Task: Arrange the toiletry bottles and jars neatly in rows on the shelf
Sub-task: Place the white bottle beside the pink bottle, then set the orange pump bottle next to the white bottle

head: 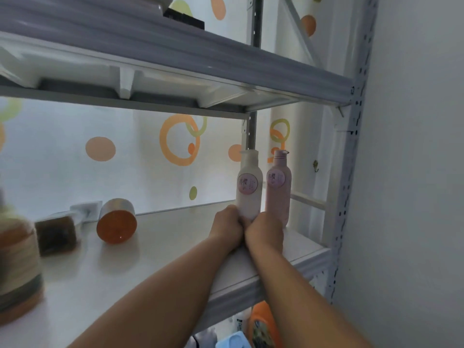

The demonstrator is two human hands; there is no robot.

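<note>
Home storage corner: metal shelf (150, 247) of toiletries before dotted curtain (140, 151).

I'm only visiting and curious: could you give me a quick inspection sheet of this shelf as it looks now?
Surface: white shelf.
Job's things: white bottle and pink bottle upright side by side at the back right; orange jar lying on its side.
Clutter: dark brown block; blurred striped container.
Hands: left hand and right hand both grip the white bottle's base.
Cables: nothing seen.
Surroundings: spotted curtain behind; orange bottle on the level below.
</note>
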